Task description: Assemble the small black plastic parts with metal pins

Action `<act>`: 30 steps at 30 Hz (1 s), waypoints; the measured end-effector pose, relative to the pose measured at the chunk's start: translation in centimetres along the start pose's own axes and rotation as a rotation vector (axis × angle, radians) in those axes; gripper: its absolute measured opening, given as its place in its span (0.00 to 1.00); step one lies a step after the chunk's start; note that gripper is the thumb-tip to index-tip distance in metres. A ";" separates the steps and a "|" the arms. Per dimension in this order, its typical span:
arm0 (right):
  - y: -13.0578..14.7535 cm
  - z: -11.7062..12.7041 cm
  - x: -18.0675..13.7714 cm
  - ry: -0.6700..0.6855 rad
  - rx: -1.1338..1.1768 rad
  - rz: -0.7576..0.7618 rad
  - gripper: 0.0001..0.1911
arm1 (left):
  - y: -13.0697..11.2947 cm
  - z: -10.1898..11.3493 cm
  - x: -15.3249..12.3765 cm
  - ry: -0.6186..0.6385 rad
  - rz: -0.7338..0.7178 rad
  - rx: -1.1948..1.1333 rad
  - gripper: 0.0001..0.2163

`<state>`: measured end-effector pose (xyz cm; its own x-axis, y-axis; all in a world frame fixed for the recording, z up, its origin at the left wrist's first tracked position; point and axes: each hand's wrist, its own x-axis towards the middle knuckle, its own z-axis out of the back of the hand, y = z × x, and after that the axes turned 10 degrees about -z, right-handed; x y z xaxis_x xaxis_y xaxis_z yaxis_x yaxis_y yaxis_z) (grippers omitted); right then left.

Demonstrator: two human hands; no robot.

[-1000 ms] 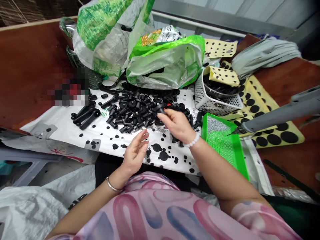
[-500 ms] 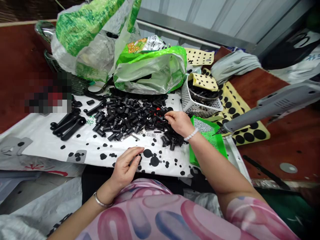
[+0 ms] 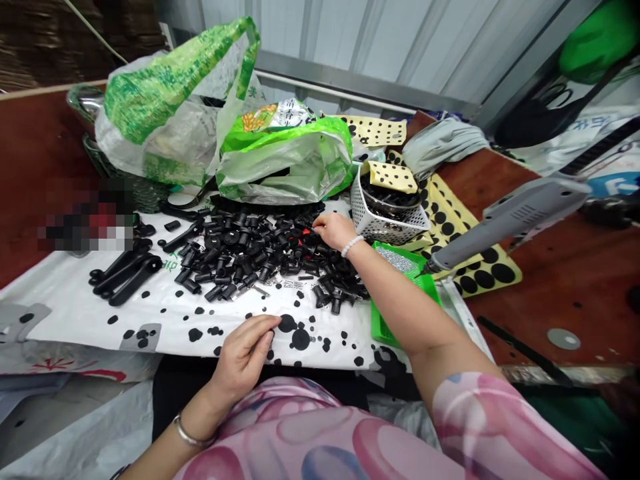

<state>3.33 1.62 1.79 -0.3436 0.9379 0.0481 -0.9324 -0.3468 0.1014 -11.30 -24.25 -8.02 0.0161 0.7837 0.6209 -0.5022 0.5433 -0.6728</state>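
A heap of small black plastic parts (image 3: 235,260), many of them short and tubular, lies across the white printed cloth (image 3: 190,360). Over the right side of this heap is my right hand (image 3: 336,231), its fingertips pinched close to a small red piece (image 3: 306,232). Whatever may be between those fingertips is too small or hidden to make out. My left hand (image 3: 246,353) hovers at the cloth's front edge, below the heap. Its fingers are stretched out with the thumb apart, and nothing shows in it. Long black handle-shaped pieces (image 3: 135,277) lie left of the heap.
Right of the heap, a green tray (image 3: 383,327) holds small shiny metal pieces. A grey power screwdriver (image 3: 515,220) points toward it. Behind stand a white basket (image 3: 385,223) and green-and-white plastic bags (image 3: 285,167). Sheets of black round stickers (image 3: 465,267) lie right.
The camera view has shifted a little. My right hand has moved left and farther over the heap, closer to the red piece. My left hand has stayed nearly in place.
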 end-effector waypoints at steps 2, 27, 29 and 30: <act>0.7 -0.5 0.7 0.034 -0.025 0.018 0.10 | 0.0 0.0 0.0 0.001 -0.007 0.007 0.14; 4.6 -0.2 -0.2 -0.079 0.019 0.141 0.19 | -1.0 0.4 1.1 -0.218 0.363 -0.469 0.11; 5.6 0.4 -2.9 -0.087 0.090 0.274 0.19 | -0.9 0.8 1.9 -0.334 0.544 -0.744 0.16; 6.2 0.4 -4.5 -0.099 0.181 0.447 0.19 | -0.8 1.0 2.3 -0.375 0.612 -0.885 0.19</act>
<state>-0.84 -4.77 2.65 -0.6850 0.6948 0.2193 -0.6590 -0.7192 0.2202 -11.74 -23.21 -5.61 -0.3563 0.9316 0.0723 0.4516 0.2394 -0.8595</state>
